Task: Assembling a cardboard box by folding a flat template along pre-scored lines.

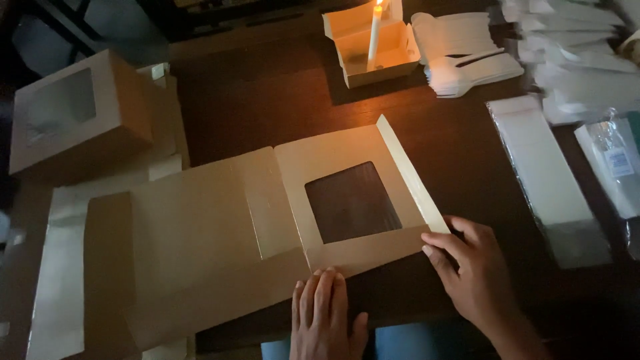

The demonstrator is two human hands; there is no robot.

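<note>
on the dark table [467, 153], a flat windowed box blank [267, 227].

The flat box blank [220, 233] is pale tan cardboard, warmed to orange-gold at its 1 o'clock end, where a dark clear window [351, 201] shows the brown tabletop [267, 100] beneath. The folded box [73, 113] at 10 o'clock is the same tan, dimmer, with a greyish window. At 12 o'clock a white candle [374, 37] with a yellow flame stands in a small open box [380, 57] glowing amber. White plastic cutlery [467, 60] lies at 1 o'clock. At 3 o'clock a cream packet [547, 173] sits in clear wrap. Blue trousers [407, 341] show at 6 o'clock.
</note>
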